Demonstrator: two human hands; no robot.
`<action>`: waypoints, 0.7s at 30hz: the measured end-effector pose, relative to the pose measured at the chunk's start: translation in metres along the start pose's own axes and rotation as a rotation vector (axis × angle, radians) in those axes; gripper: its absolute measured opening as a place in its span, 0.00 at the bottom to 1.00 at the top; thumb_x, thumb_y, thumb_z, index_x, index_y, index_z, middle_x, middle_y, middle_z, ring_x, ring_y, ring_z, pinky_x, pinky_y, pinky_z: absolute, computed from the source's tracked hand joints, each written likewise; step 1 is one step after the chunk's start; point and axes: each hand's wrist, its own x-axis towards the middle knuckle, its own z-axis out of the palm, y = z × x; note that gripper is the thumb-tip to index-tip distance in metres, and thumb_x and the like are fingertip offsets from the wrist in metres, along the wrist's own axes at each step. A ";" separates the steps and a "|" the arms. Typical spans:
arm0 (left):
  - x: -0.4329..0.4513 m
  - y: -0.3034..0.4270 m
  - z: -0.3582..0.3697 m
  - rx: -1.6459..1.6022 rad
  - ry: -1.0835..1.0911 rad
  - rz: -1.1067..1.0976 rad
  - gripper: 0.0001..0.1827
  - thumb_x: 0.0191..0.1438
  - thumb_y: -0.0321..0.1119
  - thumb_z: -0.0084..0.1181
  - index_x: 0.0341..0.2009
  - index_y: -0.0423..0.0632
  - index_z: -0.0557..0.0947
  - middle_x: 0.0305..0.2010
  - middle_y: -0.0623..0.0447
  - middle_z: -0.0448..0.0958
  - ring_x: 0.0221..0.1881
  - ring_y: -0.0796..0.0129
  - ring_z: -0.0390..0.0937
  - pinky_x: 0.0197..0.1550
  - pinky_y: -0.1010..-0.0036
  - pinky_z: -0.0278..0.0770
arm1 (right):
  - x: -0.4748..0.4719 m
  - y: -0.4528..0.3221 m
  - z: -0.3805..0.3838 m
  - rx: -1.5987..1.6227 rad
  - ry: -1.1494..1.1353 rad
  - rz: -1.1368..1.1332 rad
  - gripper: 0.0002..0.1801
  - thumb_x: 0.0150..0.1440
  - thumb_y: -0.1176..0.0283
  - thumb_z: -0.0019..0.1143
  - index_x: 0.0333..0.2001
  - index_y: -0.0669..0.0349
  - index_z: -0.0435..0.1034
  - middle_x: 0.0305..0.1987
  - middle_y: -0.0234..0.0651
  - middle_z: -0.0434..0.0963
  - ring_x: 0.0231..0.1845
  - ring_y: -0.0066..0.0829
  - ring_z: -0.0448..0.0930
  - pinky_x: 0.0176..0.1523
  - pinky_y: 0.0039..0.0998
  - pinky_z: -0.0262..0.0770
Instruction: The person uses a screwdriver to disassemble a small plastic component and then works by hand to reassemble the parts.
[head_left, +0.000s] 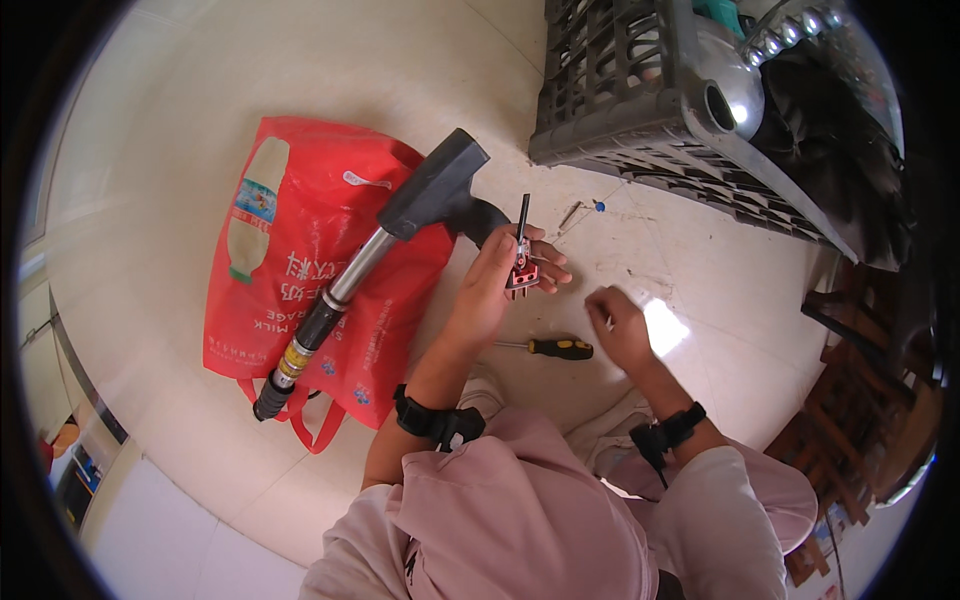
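Note:
My left hand (495, 281) holds a small red and black device (524, 276) with metal parts and a thin black rod pointing up, away from me. To its right, my right hand (619, 322) is raised over the floor with its fingers curled; whether something small is between them cannot be told. Below and between the hands, a screwdriver (561, 349) with a black and yellow handle lies on the floor. A crutch-like metal tube (360, 266) with a black padded top lies across a red bag (300, 202) left of my hands.
A dark plastic crate (607, 142) stands at the upper right, holding a shiny metal vessel (724, 82) and dark material (825, 150). A blue bit (599, 206) and a small thin piece (570, 214) lie on the tiles. Wooden furniture (832, 435) is at the right.

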 end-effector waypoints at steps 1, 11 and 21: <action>0.000 -0.001 0.001 0.015 0.007 -0.003 0.22 0.67 0.47 0.32 0.52 0.40 0.66 0.44 0.40 0.76 0.41 0.55 0.79 0.42 0.65 0.75 | 0.009 0.003 -0.006 0.051 0.056 0.090 0.04 0.51 0.76 0.57 0.32 0.63 0.72 0.28 0.40 0.76 0.28 0.36 0.78 0.34 0.32 0.73; 0.002 -0.005 -0.010 0.172 0.002 -0.010 0.24 0.66 0.41 0.35 0.62 0.40 0.60 0.51 0.41 0.73 0.51 0.54 0.75 0.49 0.65 0.74 | 0.047 0.054 -0.042 -0.138 0.314 0.203 0.06 0.52 0.77 0.56 0.35 0.64 0.73 0.33 0.39 0.78 0.27 0.30 0.77 0.34 0.29 0.74; 0.003 0.007 -0.017 0.079 0.050 -0.036 0.25 0.65 0.42 0.36 0.61 0.40 0.60 0.55 0.37 0.71 0.55 0.49 0.73 0.53 0.64 0.73 | 0.036 0.049 -0.026 -0.279 0.331 0.213 0.07 0.48 0.75 0.61 0.32 0.63 0.72 0.32 0.37 0.76 0.28 0.34 0.76 0.34 0.34 0.73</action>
